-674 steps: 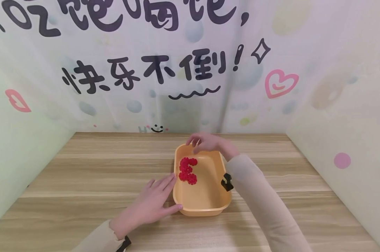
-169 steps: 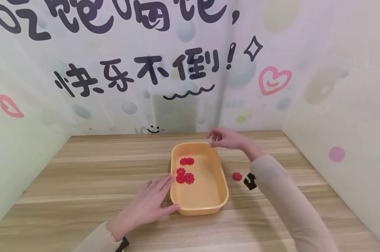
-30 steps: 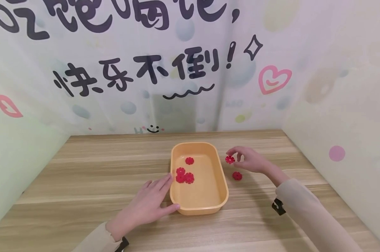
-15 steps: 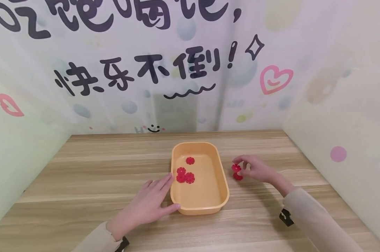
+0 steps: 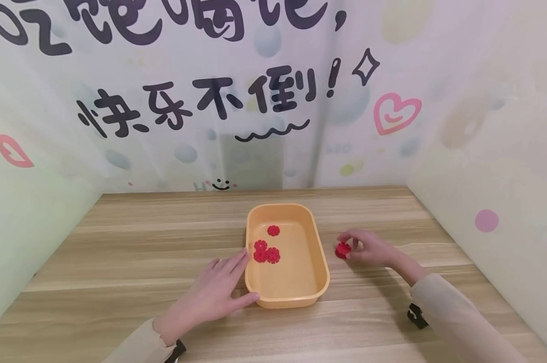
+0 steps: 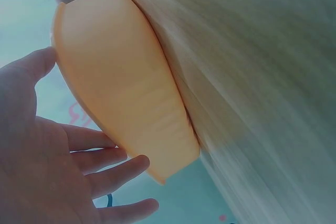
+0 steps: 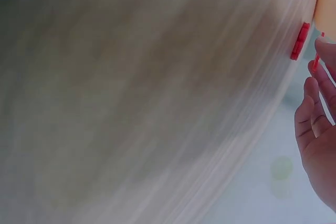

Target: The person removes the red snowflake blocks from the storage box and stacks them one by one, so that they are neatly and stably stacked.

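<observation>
Since a second ago, one red disc (image 5: 344, 248) has been brought nearer, and now it's held right over a second disc (image 7: 300, 41) lying on the surface (image 5: 119, 282), just right of the tray (image 5: 298, 280). It's pinched by the right hand's (image 5: 370, 248) fingers, bit of a gap between the two. Tray's left rim is touched by the left hand (image 5: 211, 292), fingers straight and apart. More discs (image 5: 273, 255) can be seen inside, some bunched up.
</observation>
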`<act>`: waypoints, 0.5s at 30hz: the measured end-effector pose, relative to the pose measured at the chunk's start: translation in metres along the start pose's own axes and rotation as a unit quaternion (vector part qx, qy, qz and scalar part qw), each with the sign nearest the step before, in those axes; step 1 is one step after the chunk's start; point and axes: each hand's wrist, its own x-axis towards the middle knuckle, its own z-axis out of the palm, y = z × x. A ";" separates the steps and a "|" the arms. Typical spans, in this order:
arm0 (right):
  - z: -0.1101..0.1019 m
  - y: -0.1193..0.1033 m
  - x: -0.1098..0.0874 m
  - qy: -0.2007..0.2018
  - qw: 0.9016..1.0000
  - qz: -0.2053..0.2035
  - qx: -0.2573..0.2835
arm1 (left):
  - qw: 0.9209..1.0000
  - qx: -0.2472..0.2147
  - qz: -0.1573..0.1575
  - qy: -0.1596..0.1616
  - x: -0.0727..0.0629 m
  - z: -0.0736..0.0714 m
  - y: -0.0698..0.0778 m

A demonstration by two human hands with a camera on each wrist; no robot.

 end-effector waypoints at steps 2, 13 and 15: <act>0.001 0.000 0.000 -0.004 1.000 -0.005 -0.008 | 1.000 -0.001 -0.001 0.000 0.000 0.000 0.000; 0.004 0.000 0.001 -0.013 0.999 -0.006 -0.031 | 1.000 -0.003 0.001 0.001 0.000 0.001 -0.001; 0.005 0.000 0.001 -0.005 1.000 -0.011 -0.029 | 1.000 -0.003 0.002 0.002 0.000 0.001 -0.001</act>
